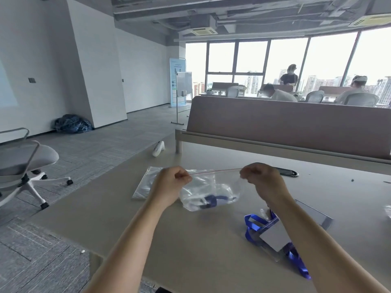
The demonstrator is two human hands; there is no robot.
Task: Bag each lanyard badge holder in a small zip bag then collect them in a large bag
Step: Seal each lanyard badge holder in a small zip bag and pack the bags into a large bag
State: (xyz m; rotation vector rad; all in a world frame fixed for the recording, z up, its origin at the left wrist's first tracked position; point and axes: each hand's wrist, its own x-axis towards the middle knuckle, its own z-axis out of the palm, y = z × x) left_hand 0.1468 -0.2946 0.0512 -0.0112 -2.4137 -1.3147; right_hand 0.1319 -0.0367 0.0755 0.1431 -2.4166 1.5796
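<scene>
Flat clear bag point(143, 185) lies on table point(201, 240), far left of work area. Left hand point(170, 182) pinches left end of small zip bag point(211, 193) at its red seal strip; blue lanyard point(209, 200) sits inside (badge holder itself indistinct). Right hand point(263, 179) pinches strip's right end. Second lanyard badge holder point(273, 236) lies loose on table beside right forearm.

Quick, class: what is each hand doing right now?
Left hand: pinches the zip bag at its top left corner.
Right hand: pinches the zip bag at its top right corner.
</scene>
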